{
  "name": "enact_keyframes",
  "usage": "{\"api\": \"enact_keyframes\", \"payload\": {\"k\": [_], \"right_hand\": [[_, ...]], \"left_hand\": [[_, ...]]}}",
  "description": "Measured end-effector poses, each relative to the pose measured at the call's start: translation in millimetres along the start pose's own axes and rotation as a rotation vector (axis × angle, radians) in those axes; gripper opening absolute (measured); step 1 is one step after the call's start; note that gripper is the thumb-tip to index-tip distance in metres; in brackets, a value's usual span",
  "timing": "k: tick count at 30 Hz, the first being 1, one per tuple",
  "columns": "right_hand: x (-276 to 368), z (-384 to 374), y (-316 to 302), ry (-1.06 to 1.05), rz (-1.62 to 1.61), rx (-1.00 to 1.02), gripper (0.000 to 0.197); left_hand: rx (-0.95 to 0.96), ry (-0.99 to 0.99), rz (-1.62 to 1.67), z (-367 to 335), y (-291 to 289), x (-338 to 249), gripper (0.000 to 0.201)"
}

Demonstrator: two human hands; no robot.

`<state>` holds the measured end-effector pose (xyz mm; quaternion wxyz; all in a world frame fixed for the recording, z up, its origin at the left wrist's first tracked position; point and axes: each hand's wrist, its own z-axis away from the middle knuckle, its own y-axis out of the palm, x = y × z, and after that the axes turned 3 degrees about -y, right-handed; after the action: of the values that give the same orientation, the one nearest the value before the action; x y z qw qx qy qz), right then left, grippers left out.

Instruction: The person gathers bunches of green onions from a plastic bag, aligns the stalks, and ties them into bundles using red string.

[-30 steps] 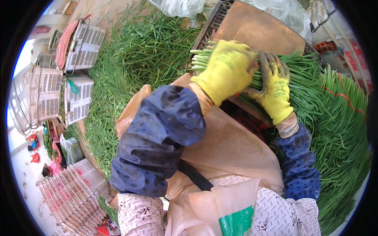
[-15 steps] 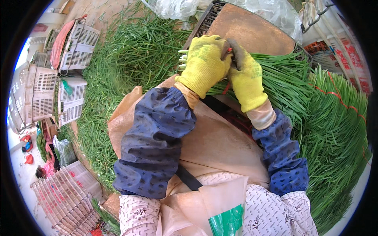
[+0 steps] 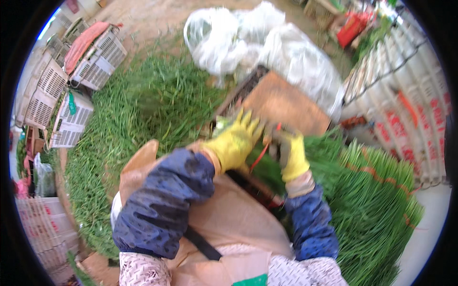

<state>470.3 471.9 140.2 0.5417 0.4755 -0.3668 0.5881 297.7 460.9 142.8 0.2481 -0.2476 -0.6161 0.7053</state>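
Observation:
My left hand [image 3: 233,144], in a yellow glove with a dark-stained palm side, lies over the pale stem end of a bunch of long green leaves that look like Chinese chives [image 3: 320,151]. Its fingers are stretched and spread. My right hand [image 3: 290,151], in a matching glove, is closed, thumb and fingers pinching a thin red tie [image 3: 259,157]. This tie hangs down by the bunch between the two hands. Part of the bunch is hidden under the gloves, and its leaves are blurred by motion.
Beyond my hands stands a brown board [image 3: 284,102] with white plastic bags [image 3: 267,43] behind it. Loose greens [image 3: 138,114] spread at left, near white crates [image 3: 71,117]. Stacked bunches with red ties [image 3: 367,214] fill the right, below pale folded baskets [image 3: 400,109].
The view has shifted, so the board and my hands sit lower. My left hand's fingers have opened and spread, and the hands are farther apart. The red tie shows more between them.

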Motion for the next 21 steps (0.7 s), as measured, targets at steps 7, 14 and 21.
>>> {"api": "enact_keyframes", "payload": {"k": [7, 14, 21], "right_hand": [[32.6, -0.3, -5.3, 0.005, 0.081, 0.076, 0.013], [-27.4, 83.0, -28.9, -0.351, 0.191, -0.049, 0.015], [-103.5, 59.7, -48.4, 0.627, -1.077, 0.138, 0.014]], "left_hand": [[-0.018, 0.031, -0.003, -21.4, -12.8, -15.1, 0.087], [0.107, -0.344, -0.015, -72.3, 11.7, -21.3, 0.093], [0.111, -0.193, -0.039, -80.7, -6.6, -11.4, 0.116]]}}
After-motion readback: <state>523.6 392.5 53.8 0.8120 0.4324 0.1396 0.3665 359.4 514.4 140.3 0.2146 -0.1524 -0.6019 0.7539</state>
